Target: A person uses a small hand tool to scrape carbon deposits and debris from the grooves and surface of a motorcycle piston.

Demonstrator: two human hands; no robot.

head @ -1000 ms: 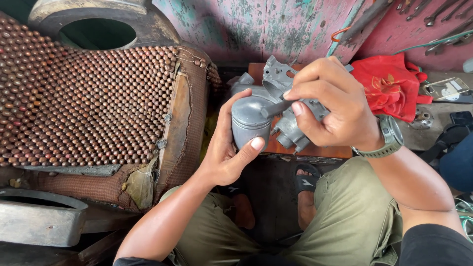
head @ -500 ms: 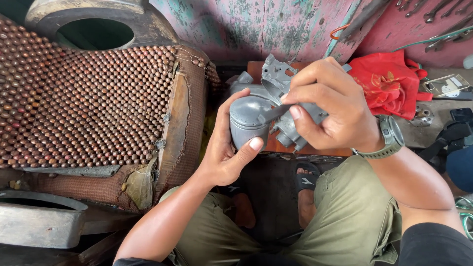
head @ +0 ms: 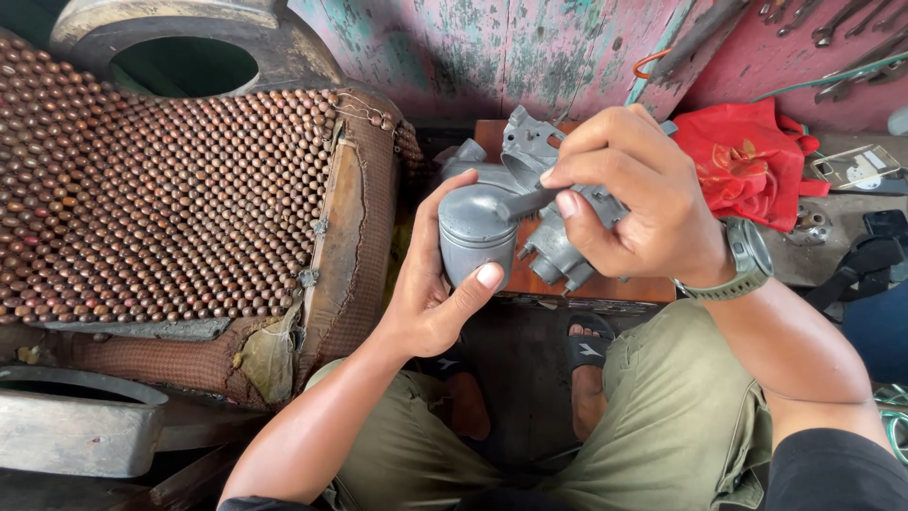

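left hand [head: 440, 293] cups the grey carburetor [head: 492, 232] from below, thumb across its bowl to steady it over the lap. right hand [head: 634, 203] pinches closed on a part at its top, likely for fine control.

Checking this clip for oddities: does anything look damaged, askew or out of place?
Yes. The beaded seat cover left of the left hand is torn along its edge, with frayed padding hanging out. The grey metal part both hands hold shows no visible damage; the right hand partly hides it.
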